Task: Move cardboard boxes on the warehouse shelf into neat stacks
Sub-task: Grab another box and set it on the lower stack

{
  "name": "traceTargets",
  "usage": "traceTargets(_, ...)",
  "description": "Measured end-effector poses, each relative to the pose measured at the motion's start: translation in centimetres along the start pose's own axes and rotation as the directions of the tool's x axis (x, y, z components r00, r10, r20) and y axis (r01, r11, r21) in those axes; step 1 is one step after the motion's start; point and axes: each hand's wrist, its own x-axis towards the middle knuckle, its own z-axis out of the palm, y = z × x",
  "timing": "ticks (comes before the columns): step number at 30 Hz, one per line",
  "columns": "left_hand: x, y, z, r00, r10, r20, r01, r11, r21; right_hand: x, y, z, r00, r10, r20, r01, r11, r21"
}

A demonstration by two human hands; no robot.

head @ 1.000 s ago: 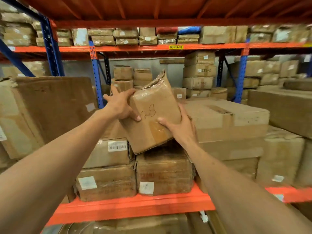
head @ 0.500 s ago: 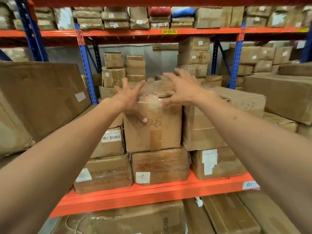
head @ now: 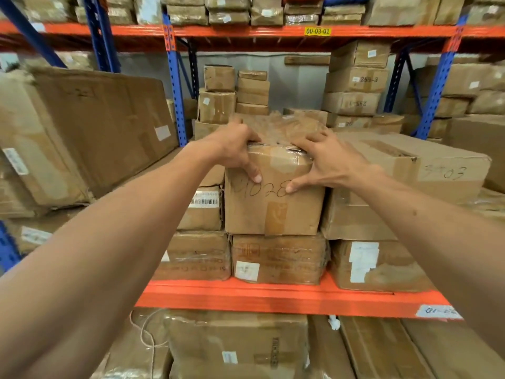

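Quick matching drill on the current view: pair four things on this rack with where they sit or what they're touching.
Things:
1. left hand
2. box marked 3-03
3. yellow tag 00-03-01
4. box with barcode label

Places:
A. on the upper orange beam
B. right of the handwritten box
C. on that box's top left corner
D. left of that box, same level

Pairs: 1-C, 2-B, 3-A, 4-D

beam tag [head: 317,31]: 00-03-01 | rear box [head: 358,80]: 255-3 | right box [head: 448,170]: 03
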Motion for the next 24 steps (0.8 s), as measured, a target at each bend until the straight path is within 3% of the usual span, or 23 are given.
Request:
traceTargets(5, 0.8, 0.4, 0.1, 0.998, -0.06, 0.011, 0.06, 0.998, 0.01, -0.2, 1.3, 0.8, 0.999, -0.004, -0.05, 0.006, 0.999, 0.049)
traceTargets(10, 0.0, 0.2, 1.0, 0.995, -0.096, -0.016, 0.095, 0.994, -0.059, -0.5, 1.0, 1.0, 0.998, -0.027, -0.057, 0.023, 0.998, -0.063)
traceTargets(13, -1.3, 0.5, 2.2, 0.987, -0.114, -0.109, 0.108, 0.992, -0.059, -0.4, 0.8, 1.2, 0.999, -0.027, -0.032, 0.024, 0.996, -0.081)
traceTargets(17, -4.7, -0.9, 4.6, 0.951, -0.193, -0.24, 0.199, 0.98, 0.001, 0.2, -0.1, 1.3, 0.997, -0.042, -0.068, 0.024, 0.966, -0.257)
traceTargets(21, -8.6, -4.8, 5.1, 0.846, -0.384, -0.371, 0.38, 0.921, -0.086, 1.5, -3.2, -0.1, 0.978, -0.073, -0.198, 0.029, 0.976, -0.216)
traceTargets(24, -11.1, -7.6, 3.4, 0.666, -0.587, -0.461, 0.51, 0.809, -0.294, 3.6, -7.2, -2.2, 0.964, -0.136, -0.228, 0.101, 0.982, -0.16)
